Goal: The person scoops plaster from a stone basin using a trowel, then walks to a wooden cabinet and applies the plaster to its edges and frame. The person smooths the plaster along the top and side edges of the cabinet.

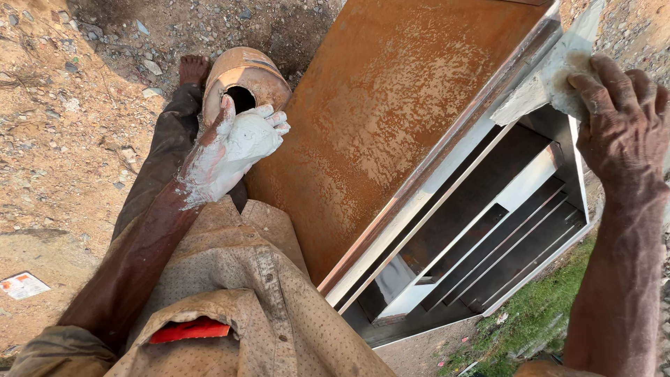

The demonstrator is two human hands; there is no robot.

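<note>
Looking straight down here. The left hand (234,150) was caked in white paste all the way up the wrist, fingers curled into a loose fist with a lump of the stuff cupped in it, hovering right over the mouth of a rusty round tin (246,82) that sat on the gravelly ground (63,139) just past a bare foot (193,68). The right hand (623,126) was up at the top right corner of a metal cabinet (488,230), fingers closed down over a flat putty scraper (551,80) smeared with the same white filler, blade pressed against the cabinet's top edge. The cabinet's big side panel (391,119) was rust-orange with pale blotchy patches across it, and its open face showed dark shelves with light grey edges. The person wore a tan dotted shirt (251,293) with something red (190,329) poking out of the chest pocket. Bit of grass (537,318) showed near the cabinet's base, and a scrap of printed paper (23,285) lay at the left edge of the dirt.
</note>
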